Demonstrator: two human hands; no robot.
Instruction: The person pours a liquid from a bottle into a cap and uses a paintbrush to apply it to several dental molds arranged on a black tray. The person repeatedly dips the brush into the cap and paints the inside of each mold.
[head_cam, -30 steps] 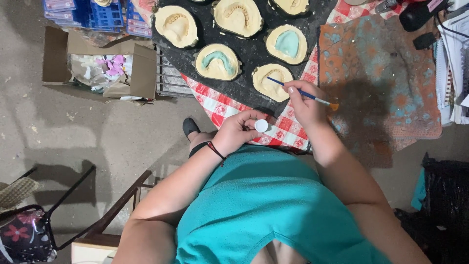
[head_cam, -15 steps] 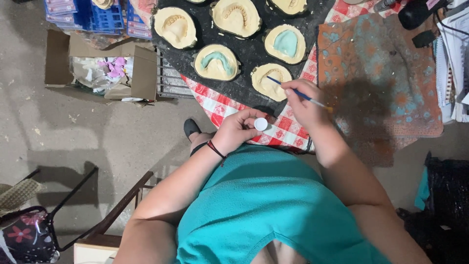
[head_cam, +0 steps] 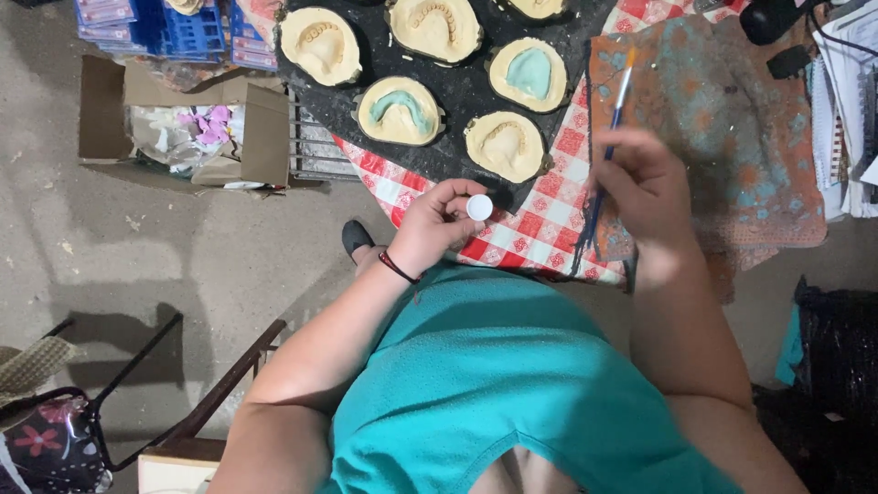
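Between right hand (head_cam: pixel 645 187) fingers, paintbrush (head_cam: pixel 611 119)

A table under a red checked cloth (head_cam: pixel 558 215) bears a black mat (head_cam: pixel 466 91) and stained rag (head_cam: pixel 732 137).

I have one view only, from the camera on the person's head. It looks steeply down over the chest and both forearms, close in, with the bench (head_cam: pixel 549 229) edge at the top and bare floor (head_cam: pixel 183 256) at left.
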